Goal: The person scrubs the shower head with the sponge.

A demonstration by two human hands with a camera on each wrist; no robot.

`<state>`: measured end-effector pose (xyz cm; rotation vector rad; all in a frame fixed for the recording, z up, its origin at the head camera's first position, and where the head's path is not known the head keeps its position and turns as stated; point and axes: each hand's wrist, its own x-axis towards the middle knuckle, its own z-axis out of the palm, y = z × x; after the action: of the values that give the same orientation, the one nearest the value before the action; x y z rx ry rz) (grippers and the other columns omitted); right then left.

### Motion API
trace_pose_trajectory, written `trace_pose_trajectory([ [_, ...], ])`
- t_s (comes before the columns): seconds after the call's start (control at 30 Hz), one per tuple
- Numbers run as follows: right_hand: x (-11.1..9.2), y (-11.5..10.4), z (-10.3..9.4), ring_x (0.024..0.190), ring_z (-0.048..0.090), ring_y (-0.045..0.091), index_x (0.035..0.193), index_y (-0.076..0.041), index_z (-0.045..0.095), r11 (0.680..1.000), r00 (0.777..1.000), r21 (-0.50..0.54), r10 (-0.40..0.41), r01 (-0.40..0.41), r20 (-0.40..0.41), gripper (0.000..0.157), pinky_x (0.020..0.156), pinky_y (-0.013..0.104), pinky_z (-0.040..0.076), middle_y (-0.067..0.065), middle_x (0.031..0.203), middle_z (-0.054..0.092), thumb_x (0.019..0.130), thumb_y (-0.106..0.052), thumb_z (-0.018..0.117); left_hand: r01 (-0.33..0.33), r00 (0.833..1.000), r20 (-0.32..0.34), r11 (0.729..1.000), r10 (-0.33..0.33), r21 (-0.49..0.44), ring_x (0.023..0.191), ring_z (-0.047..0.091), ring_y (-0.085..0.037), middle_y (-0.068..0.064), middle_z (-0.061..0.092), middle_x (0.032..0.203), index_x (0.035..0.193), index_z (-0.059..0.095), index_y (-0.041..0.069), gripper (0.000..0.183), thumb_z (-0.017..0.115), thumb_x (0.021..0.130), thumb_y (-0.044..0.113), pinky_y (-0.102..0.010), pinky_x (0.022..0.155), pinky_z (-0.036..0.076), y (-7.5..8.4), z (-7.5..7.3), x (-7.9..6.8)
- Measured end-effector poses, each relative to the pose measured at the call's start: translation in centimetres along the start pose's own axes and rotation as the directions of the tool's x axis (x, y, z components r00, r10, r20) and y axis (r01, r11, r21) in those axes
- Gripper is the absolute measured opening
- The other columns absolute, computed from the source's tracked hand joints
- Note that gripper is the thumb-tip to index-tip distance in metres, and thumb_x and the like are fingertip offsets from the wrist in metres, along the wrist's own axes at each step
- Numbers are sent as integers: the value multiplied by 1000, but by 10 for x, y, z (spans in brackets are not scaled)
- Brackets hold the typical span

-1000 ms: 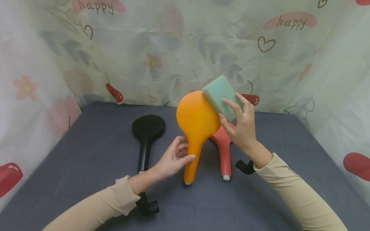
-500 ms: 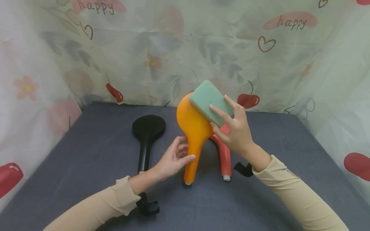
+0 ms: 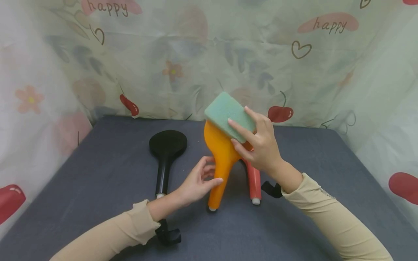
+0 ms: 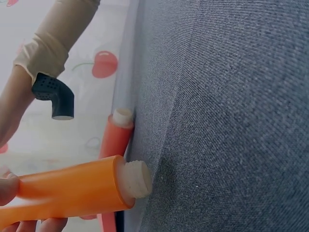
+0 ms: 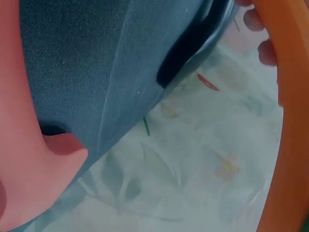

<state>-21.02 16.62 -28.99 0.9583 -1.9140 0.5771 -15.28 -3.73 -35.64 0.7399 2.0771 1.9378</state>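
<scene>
In the head view an orange hand shower head (image 3: 222, 163) stands tilted above the table, its face turned up. My left hand (image 3: 197, 183) grips its handle, thumb in front and fingers behind. The white threaded end (image 4: 137, 179) of that handle is close over the cloth in the left wrist view. My right hand (image 3: 259, 143) pinches a pale green sponge (image 3: 230, 114) between thumb and fingers, flat against the upper face of the orange head, covering much of it. A sliver of orange handle (image 5: 289, 96) fills the right side of the right wrist view.
A black shower head (image 3: 168, 143) lies on the dark grey table (image 3: 107, 174) to the left. Behind the orange one lies a red shower head (image 3: 254, 183), partly hidden by it and my right hand. Printed curtains (image 3: 147, 54) enclose the back and sides.
My right hand has slid the sponge leftward across the orange face from its right edge. The orange shower head has shifted and turned slightly, with my left hand still on its handle.
</scene>
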Motion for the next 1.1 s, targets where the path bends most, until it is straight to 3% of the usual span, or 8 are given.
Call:
trace_pose_trajectory([
  [0.1, 1, 0, -1, 116, 42, 42, 119, -15, 63, 1000, 1000, -18, -4, 4, 6, 38, 91, 55, 34, 27, 133, 43, 95, -39, 47, 1, 1000, -5, 1000, -1, 2, 107, 56, -34, -26, 55, 126, 130, 32, 1, 48, 59, 90, 5, -37, 88, 53, 0, 0, 0],
  [0.4, 6, 11, -5, 121, 40, 43, 122, -11, 61, 982, 983, -41, 183, -184, -15, 43, 94, 57, 32, 29, 136, 40, 93, -40, 48, 27, 999, -19, 1000, -27, 8, 109, 55, -35, -26, 55, 126, 130, 33, 1, 47, 58, 90, 4, -38, 89, 53, -2, 0, -2],
  [0.5, 5, 6, -1, 118, 41, 44, 122, -12, 61, 991, 992, -53, 126, -125, 19, 42, 93, 57, 33, 29, 135, 41, 93, -39, 47, 20, 1000, -17, 1000, -20, 13, 108, 56, -35, -27, 55, 125, 129, 33, 0, 47, 58, 90, 4, -38, 88, 53, -2, 0, -2],
  [0.6, 4, -1, 4, 115, 43, 44, 120, -13, 63, 998, 999, -54, -10, 12, 54, 39, 91, 55, 36, 29, 133, 43, 94, -38, 48, 6, 1000, -11, 1000, -6, 16, 108, 55, -36, -27, 55, 125, 130, 32, 0, 47, 58, 91, 4, -39, 88, 53, -2, 0, -2],
  [0.7, 2, -7, 8, 111, 46, 44, 117, -15, 64, 986, 985, -55, -153, 157, 73, 34, 87, 54, 39, 29, 129, 46, 93, -35, 51, 2, 1000, -6, 1000, -1, 17, 109, 55, -36, -26, 54, 126, 131, 31, 0, 48, 58, 91, 5, -39, 89, 53, -3, 1, -1],
  [0.8, 2, -8, 7, 110, 47, 43, 116, -15, 65, 979, 979, -56, -190, 195, 76, 33, 86, 52, 39, 29, 128, 47, 93, -34, 51, -3, 1000, -5, 1000, 3, 23, 110, 55, -36, -26, 54, 126, 131, 31, 0, 49, 58, 91, 5, -38, 89, 53, -4, 1, -1],
  [0.93, 5, 0, 0, 113, 44, 44, 119, -13, 63, 997, 996, -67, -43, 48, 75, 35, 90, 54, 36, 29, 131, 43, 93, -34, 51, 3, 1000, -10, 1000, -3, 20, 109, 55, -36, -26, 55, 125, 130, 33, 0, 48, 58, 90, 3, -37, 88, 53, -4, 1, -2],
  [1.1, 6, 10, -5, 116, 41, 45, 122, -11, 61, 990, 990, -67, 129, -124, 63, 37, 90, 56, 33, 31, 134, 40, 88, -25, 56, 29, 1000, -11, 999, -29, 28, 109, 55, -35, -25, 56, 125, 130, 34, 1, 47, 59, 90, 4, -38, 89, 53, -3, 1, -3],
])
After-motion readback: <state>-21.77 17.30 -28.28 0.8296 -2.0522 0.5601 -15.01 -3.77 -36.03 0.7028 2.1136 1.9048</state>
